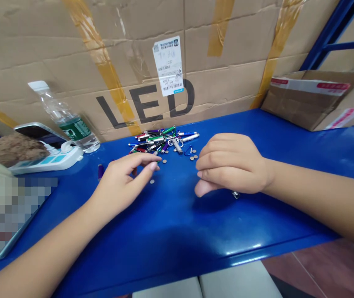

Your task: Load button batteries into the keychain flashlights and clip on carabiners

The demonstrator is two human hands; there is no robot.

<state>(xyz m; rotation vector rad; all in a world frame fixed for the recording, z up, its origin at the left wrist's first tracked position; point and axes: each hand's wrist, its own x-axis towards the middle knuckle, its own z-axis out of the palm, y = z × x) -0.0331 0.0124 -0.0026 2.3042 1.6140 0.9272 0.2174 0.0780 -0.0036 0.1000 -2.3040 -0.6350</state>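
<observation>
My left hand (124, 180) rests on the blue table (171, 231) with its fingers stretched toward small round button cells (164, 162), fingertips next to one cell (152, 181). My right hand (231, 164) is curled closed, and a small metal part (235, 194) pokes out beneath its heel. Behind both hands lies a pile of little coloured keychain torches (161, 140) in red, green, blue and purple. A purple piece (100, 171) sits by my left hand's thumb side.
A clear plastic water bottle (67, 120) lies at the left beside a white power strip (48, 159) and a phone (36, 131). A big cardboard box marked LED (152, 62) walls the back. Another open carton (316, 99) stands at the right.
</observation>
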